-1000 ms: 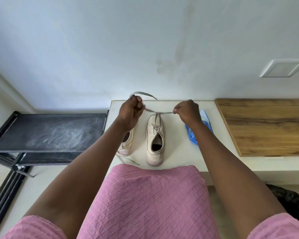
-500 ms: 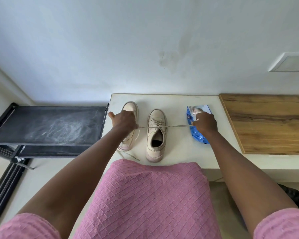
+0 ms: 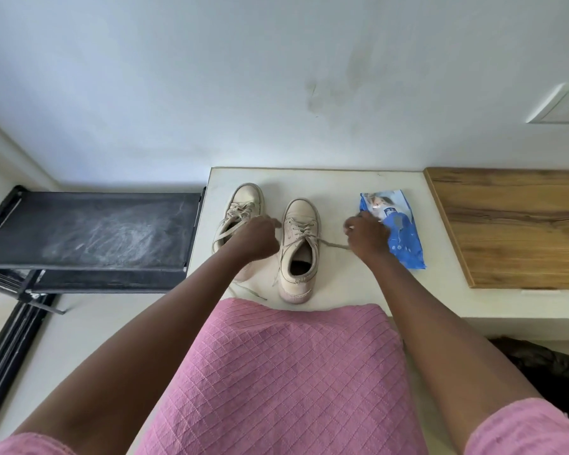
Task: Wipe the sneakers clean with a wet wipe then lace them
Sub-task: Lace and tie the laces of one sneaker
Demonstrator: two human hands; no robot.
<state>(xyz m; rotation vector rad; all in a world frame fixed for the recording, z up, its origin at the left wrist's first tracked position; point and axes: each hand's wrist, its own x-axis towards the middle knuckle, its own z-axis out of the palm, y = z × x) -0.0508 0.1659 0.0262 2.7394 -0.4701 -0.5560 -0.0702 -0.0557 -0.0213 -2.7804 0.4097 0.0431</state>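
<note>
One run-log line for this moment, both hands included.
lacing | left hand: holds lace | right hand: holds lace | right sneaker: upright on counter

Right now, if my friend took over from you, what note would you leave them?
Left hand: fingers curled, gripping one end of the lace beside the right sneaker.
Right hand: fingers curled by the other end, which lies slack on the counter; grip unclear.
Both sneakers stand side by side, toes to the wall; the wipes pack lies to their right.
Done: right sneaker threaded.
To do: tie it; the left sneaker has loose laces. Wiping: cannot tell.
</note>
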